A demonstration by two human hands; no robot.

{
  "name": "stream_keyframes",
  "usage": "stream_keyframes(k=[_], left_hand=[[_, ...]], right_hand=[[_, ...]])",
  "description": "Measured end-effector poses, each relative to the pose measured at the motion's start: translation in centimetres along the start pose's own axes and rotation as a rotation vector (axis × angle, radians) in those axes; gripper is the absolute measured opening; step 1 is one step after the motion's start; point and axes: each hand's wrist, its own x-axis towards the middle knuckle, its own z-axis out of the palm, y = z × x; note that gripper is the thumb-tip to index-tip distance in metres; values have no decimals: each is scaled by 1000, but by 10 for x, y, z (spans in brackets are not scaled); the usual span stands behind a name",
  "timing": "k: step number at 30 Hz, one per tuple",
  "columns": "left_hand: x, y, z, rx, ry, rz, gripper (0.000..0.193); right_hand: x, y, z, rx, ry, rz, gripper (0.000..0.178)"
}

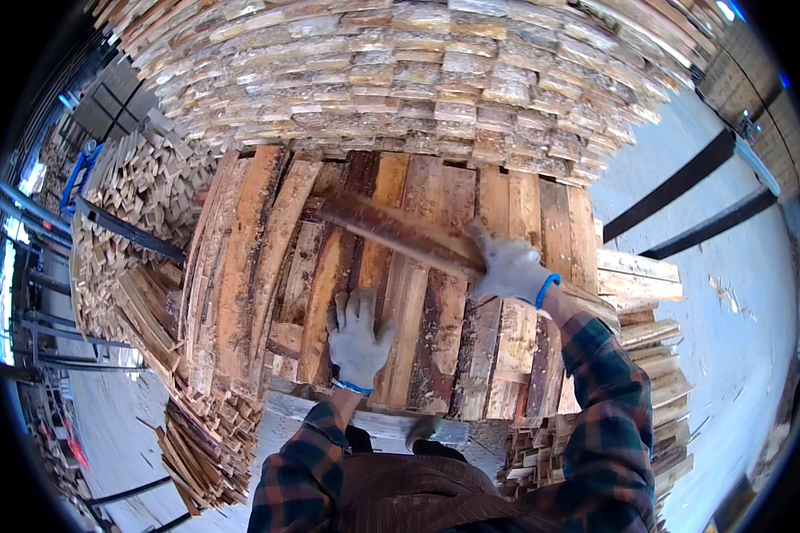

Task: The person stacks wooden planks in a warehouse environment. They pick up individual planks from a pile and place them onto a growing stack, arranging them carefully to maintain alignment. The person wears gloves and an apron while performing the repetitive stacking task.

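Observation:
In a pale work glove with a blue cuff, my right hand [511,268] grips the right end of a dark, bark-edged wooden board [400,233]. The board slants up to the left across the pile and looks slightly blurred. My left hand [361,342], gloved the same way, lies palm down with its fingers stretched out on the near part of the pile. Beneath both hands is a layer of rough planks [406,338], mostly side by side and running away from me. Several planks [262,213] at the left lean at an angle.
A tall stack of boards [400,80] rises behind the pile. Loose wood pieces [142,195] heap up at the left, with more board ends [662,373] at the right. Dark metal bars [671,191] jut in from the right over the grey floor [738,302].

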Motion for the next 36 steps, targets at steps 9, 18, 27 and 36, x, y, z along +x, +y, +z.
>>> stream_keyframes(k=[9, 18, 27, 36], left_hand=[[3, 11, -6, 83, -126, 81, 69], [3, 7, -9, 85, -61, 83, 65], [9, 14, -12, 89, -125, 96, 65], [-2, 16, 1, 20, 43, 149, 47]], right_hand=[[120, 50, -27, -279, 158, -3, 105], [125, 33, -30, -228, 143, -37, 101], [130, 44, -15, -168, 266, -118, 94], [45, 20, 2, -235, 304, -53, 66]])
